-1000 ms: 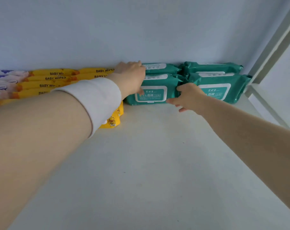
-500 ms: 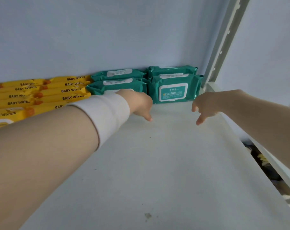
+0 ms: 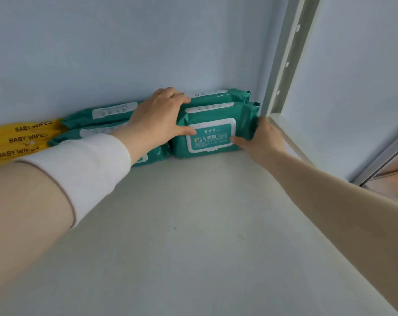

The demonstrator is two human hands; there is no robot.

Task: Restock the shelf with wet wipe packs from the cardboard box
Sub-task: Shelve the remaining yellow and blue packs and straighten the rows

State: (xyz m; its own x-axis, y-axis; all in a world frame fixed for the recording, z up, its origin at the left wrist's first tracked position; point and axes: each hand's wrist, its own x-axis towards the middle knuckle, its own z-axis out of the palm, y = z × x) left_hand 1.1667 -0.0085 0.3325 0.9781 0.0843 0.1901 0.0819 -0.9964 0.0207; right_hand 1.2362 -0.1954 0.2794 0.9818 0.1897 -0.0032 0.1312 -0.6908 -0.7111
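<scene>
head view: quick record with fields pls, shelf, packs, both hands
shelf: white board, packs lined along the back wall
front green pack: far right, label facing the camera, next to the upright post
left hand: grips that pack's left end, fingers over its top, thumb on the front
right hand: grips its right end, thumb on the front
other green packs: behind it and to its left
yellow baby wipes packs: far left

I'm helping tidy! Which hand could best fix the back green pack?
Probably the left hand: its fingers curl over the front pack, beside the back green pack. The right hand grips lower down.
</scene>
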